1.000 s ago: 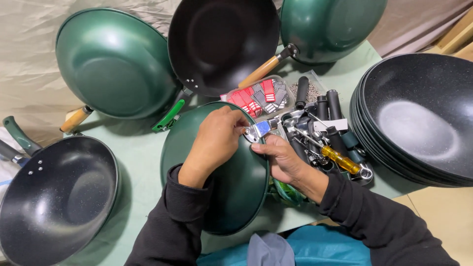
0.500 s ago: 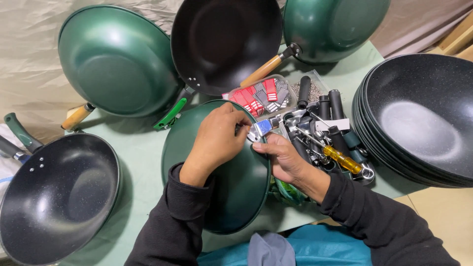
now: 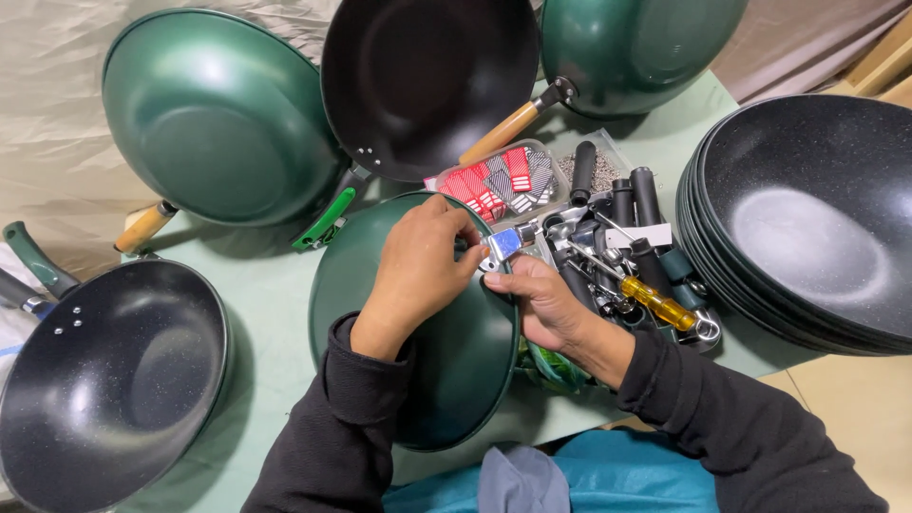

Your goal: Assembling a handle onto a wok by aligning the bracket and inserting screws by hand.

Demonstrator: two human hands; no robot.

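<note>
Both hands' grip pinched narrow on a small metal bracket [image 3: 502, 245] at the rim of an upturned green pan [image 3: 418, 380], left hand [image 3: 418, 275] from above, right hand [image 3: 537, 299] from below. Pan lies bottom-up on the pale green surface [image 3: 271, 304]. Just right: pile of tools [image 3: 617, 247] with a yellow-handled screwdriver [image 3: 660, 304]. Stacked dark pans [image 3: 807, 218] far right, more pans behind and left.

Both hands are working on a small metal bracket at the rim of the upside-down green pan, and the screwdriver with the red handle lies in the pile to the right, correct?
Not quite: the screwdriver has a yellow handle, not red, as the head view shows. The rest holds: left hand and right hand meet on the metal bracket at the rim of the upside-down green pan.
</note>
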